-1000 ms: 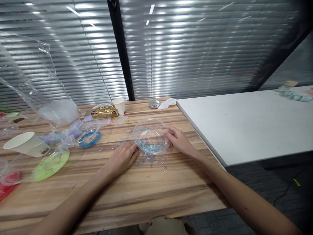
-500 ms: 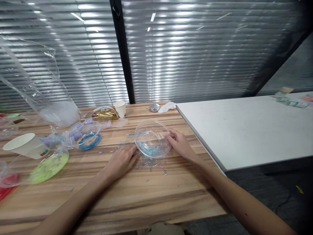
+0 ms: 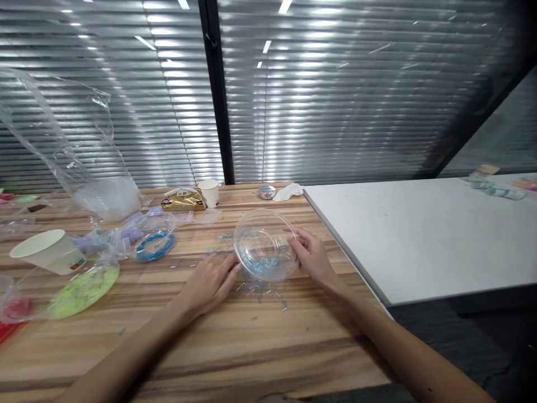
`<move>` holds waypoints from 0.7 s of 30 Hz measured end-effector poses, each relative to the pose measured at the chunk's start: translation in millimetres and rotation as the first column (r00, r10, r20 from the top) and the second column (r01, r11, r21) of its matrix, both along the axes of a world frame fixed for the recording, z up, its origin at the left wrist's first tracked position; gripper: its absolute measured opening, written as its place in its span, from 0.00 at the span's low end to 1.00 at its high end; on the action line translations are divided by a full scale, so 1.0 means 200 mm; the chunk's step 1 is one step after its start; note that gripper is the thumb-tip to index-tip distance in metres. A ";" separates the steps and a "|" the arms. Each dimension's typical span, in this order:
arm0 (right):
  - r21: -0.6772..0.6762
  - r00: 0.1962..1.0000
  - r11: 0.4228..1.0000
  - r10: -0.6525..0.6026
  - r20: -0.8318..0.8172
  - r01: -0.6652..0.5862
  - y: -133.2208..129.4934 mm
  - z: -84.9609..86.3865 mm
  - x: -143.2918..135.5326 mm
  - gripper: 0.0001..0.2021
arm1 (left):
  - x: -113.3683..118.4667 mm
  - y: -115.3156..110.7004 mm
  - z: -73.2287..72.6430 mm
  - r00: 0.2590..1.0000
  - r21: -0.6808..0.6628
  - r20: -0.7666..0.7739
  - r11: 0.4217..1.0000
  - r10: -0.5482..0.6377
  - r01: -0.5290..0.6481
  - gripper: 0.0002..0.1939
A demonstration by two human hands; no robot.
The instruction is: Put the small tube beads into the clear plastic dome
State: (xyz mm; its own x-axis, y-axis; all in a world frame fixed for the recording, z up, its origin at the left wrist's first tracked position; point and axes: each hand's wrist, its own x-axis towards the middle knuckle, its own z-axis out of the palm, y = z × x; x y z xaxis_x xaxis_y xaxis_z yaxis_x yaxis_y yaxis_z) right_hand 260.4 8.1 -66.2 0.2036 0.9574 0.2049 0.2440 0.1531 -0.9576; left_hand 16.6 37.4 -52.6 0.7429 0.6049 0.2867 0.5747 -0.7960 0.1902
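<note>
Wooden table (image 3: 268,347): striped plank top, nearest item, bearing everything listed below except the white table's goods.

Left hand (image 3: 208,281): palm down, fingers spread flat and slightly apart on the wood, fingertips at the left base of the bowl. It grips nothing.

Right hand (image 3: 312,258): fingers curled around the right rim of the bowl, thumb on the near side, holding it tilted with its mouth turned toward the left hand.

Clear plastic bowl (image 3: 263,245): transparent, round, between the two hands near the table's right edge; blue and clear beads lie in its lower part.

Loose beads (image 3: 262,290): short tube pieces, scattered on the wood under and just in front of the bowl, a few strays farther left.

Green dish (image 3: 84,282): flat, lime-coloured, in clear wrap, left side.

Red item (image 3: 14,309): at the far left edge, partly cut off.

Paper cup (image 3: 47,252): white, lying tilted, beside the green dish.

Blue ring dish (image 3: 154,246): in crumpled clear plastic, centre left.

Large clear bag (image 3: 75,151): standing open, white contents at the bottom.

Gold packet (image 3: 183,201) and small paper cup (image 3: 208,193): side by side, near the far edge.

Round metal tin (image 3: 267,192) and white tissue (image 3: 288,191): far edge, next to each other.

White table (image 3: 419,229): adjoining on the right; small blurred items at its far corner.

Slatted blinds (image 3: 335,95): behind all.
</note>
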 end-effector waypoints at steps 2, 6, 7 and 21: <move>-0.013 1.000 1.000 -0.005 -0.029 0.005 0.00 0.00 -0.01 0.23 | 0.00 0.00 0.00 1.000 0.002 0.022 1.000 -0.008 0.008 0.22; -0.014 0.998 1.000 -0.013 -0.065 0.012 -0.01 0.01 -0.02 0.23 | 0.00 -0.01 0.01 0.998 0.004 0.052 1.000 -0.028 0.028 0.23; -0.012 0.997 1.000 -0.020 -0.069 0.019 -0.02 0.02 -0.02 0.23 | 0.00 -0.01 0.01 0.998 0.008 0.061 1.000 -0.030 0.030 0.23; -0.022 0.995 0.999 -0.049 -0.087 0.047 -0.05 0.06 -0.05 0.23 | 0.00 -0.01 -0.01 0.973 0.008 0.232 1.000 0.004 -0.007 0.22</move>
